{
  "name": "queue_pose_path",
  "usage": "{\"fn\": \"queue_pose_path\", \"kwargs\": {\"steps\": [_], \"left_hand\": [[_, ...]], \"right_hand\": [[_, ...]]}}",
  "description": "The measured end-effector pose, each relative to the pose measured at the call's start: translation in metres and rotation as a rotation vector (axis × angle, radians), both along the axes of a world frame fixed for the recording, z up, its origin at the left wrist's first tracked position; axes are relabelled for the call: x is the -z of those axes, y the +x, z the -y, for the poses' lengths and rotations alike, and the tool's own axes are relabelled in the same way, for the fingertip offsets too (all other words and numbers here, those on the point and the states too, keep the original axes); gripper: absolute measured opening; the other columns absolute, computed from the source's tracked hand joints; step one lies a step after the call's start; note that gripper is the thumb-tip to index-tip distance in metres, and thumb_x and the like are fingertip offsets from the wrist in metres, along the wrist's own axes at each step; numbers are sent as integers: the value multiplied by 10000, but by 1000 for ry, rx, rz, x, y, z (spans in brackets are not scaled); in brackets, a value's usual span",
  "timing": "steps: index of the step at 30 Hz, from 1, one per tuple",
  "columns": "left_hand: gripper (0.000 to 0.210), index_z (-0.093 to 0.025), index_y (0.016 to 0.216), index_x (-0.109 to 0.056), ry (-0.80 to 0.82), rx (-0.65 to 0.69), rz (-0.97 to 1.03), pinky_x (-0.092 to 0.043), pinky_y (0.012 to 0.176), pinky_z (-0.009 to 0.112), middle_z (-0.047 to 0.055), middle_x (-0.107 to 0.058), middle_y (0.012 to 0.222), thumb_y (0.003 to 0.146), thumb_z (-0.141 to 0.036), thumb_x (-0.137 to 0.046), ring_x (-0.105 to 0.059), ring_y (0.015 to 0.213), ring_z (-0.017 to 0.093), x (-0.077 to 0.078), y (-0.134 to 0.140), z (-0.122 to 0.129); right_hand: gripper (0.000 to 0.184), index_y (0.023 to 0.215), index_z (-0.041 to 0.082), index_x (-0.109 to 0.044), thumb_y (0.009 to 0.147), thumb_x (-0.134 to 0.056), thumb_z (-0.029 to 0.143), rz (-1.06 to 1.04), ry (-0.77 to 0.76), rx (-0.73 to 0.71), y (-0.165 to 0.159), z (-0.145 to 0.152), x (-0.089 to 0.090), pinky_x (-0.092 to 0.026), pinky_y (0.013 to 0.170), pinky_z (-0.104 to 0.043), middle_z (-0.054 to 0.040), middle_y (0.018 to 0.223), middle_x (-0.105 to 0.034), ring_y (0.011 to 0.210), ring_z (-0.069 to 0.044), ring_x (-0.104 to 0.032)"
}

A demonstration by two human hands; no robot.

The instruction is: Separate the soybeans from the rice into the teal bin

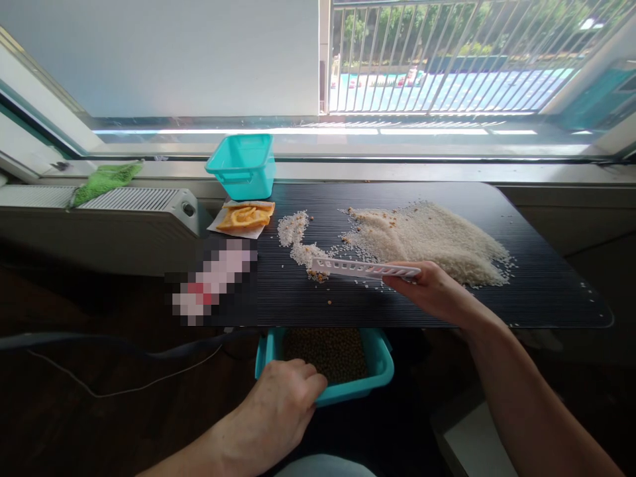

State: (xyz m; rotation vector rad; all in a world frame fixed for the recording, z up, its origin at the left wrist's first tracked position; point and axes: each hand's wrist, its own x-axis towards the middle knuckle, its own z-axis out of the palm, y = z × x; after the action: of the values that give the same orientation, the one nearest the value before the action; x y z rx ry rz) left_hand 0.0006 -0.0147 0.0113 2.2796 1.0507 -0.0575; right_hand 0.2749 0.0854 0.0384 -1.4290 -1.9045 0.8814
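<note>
Two bare hands work at a dark table (pixel 288 308) by a window; the right hand (pixel 432 288) grasps one end of a white slotted strip (pixel 368 268), whose other end stands beside the smaller, trailing patch of white grains (pixel 293 228), tan bits at its tip; right of that patch, across the tabletop, spreads a large pile of similar grains (pixel 432 232), a few tan bits among them; below the table's near edge is a teal bin (pixel 380 371) of small round brown pieces (pixel 325 354); the left hand (pixel 293 397) curls at its near rim, fingertips hidden, so its hold cannot be told; an upright teal basket (pixel 243 175) stands at the far left.
</note>
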Motion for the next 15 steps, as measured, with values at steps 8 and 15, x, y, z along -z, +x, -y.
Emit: {"fn": "queue_pose_path", "kwargs": {"steps": [8, 15], "left_hand": [[163, -194, 772, -539, 7, 14, -6, -458, 685, 286, 24, -642, 826, 785, -34, -508, -596, 782, 196, 1, 0, 1], [167, -191, 778, -552, 16, 16, -28, -464, 685, 288, 35, -648, 824, 781, -29, -511, -604, 785, 202, -1, 1, 2]], "right_hand": [[334, 1055, 161, -759, 864, -593, 378, 6, -175, -32, 11, 19, -14, -515, 893, -335, -83, 1069, -751, 992, -265, -676], [350, 1068, 164, -755, 875, -576, 394, 18, -190, -61, 11, 20, -11, -525, 861, -324, -70, 1026, -760, 952, -254, -683]]}}
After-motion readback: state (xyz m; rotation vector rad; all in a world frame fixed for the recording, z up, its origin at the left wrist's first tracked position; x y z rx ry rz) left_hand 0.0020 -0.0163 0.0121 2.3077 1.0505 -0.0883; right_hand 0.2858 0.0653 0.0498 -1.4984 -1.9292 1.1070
